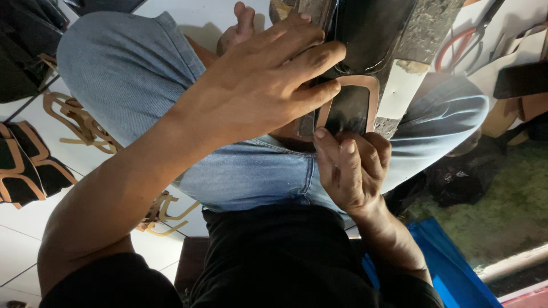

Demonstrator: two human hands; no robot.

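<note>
Pressing down with left hand [268, 85], fingers spread, on black piece [348, 108] with tan border. Pinching its lower edge with right hand [351, 168] (knuckles curled). Lying around on floor tiles [23, 239]: tan offcuts [80, 122], red-handled scissors [468, 40], blue sheet [445, 262].

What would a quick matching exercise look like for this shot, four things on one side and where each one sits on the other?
Things:
1. left hand
2. right hand
3. scissors
4. tan cut-out strips

Places:
A. on the white floor tiles beside the left knee
B. spread flat on top of the black piece with the tan border
C. top right, beyond the workpiece
D. gripping the near edge of that black piece

Pairs: 1-B, 2-D, 3-C, 4-A
</note>
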